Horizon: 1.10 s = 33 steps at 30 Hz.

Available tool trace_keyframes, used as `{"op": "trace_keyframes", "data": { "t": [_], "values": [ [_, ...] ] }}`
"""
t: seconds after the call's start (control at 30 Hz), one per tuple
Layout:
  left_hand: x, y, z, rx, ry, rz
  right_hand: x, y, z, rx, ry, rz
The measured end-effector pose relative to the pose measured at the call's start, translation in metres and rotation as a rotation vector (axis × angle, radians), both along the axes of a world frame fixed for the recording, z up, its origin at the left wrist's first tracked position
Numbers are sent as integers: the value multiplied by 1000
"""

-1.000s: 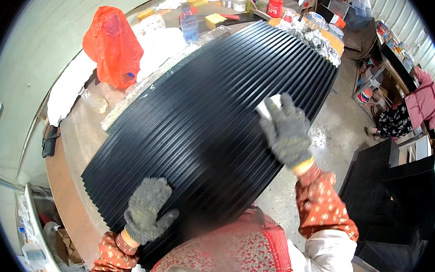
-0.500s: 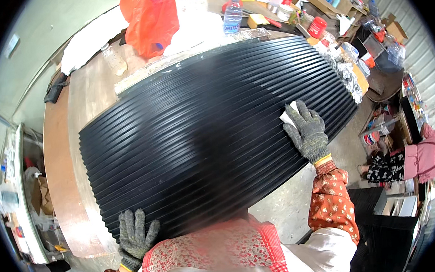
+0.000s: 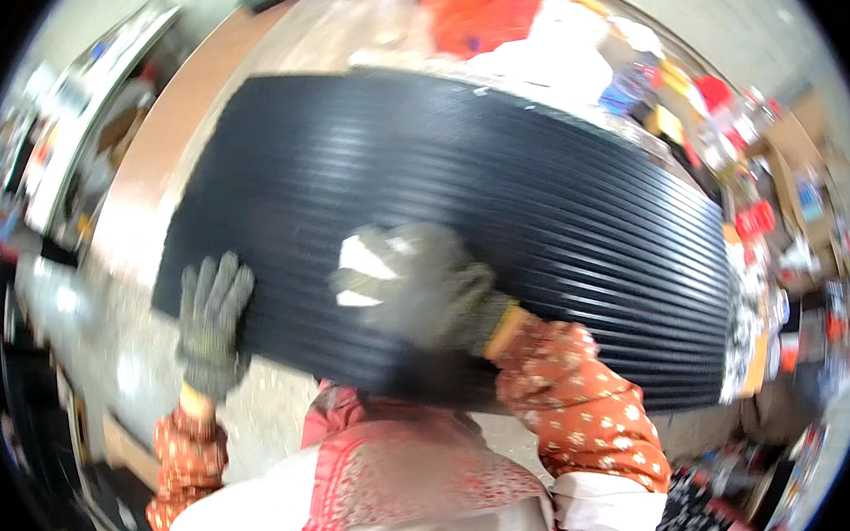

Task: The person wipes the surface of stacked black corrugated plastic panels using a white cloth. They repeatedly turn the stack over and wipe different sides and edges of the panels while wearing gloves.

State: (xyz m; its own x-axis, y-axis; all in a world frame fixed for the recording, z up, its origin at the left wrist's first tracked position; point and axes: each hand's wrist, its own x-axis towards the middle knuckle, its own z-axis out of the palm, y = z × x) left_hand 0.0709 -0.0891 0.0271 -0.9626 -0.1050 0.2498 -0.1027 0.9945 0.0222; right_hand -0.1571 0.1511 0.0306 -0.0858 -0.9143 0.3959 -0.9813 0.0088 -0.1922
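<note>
Across the middle of the view, a large black ribbed mat (image 3: 498,193) lies slanted over a cluttered table (image 3: 192,114), its near edge overhanging bare floor. Left hand (image 3: 212,322), gloved, fingers spread flat at the mat's near-left corner. Right hand (image 3: 417,285), gloved, blurred, pressed on the ribs with a white scrap (image 3: 364,261); grip unclear. Orange bag (image 3: 487,4) and bottles crowd the far edge.

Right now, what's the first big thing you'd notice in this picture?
The big black ribbed mat fills the middle of the picture. Two hands in grey gloves rest on it: the left hand at its near left edge, the right hand flat on top near the middle with something small and white. Behind the mat, an orange bag sits at the top.
</note>
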Motion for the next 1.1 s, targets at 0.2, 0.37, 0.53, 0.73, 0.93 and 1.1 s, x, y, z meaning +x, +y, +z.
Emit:
{"op": "trace_keyframes", "data": {
  "t": [0.2,0.37,0.53,0.73,0.93,1.1],
  "values": [
    [31,2,-9,31,-100,180,-26,179,33,349,158,-119],
    [27,8,-15,31,-55,226,-40,204,25,316,199,-16],
    [19,19,-32,-10,339,438,-36,74,8,166,94,201],
    [6,57,-124,293,826,810,0,-121,20,-21,76,578],
    [-36,117,-164,641,809,1047,23,-185,1,-148,190,493],
    [-46,144,-147,798,791,982,-1,-87,12,-62,168,679]
  ]
}}
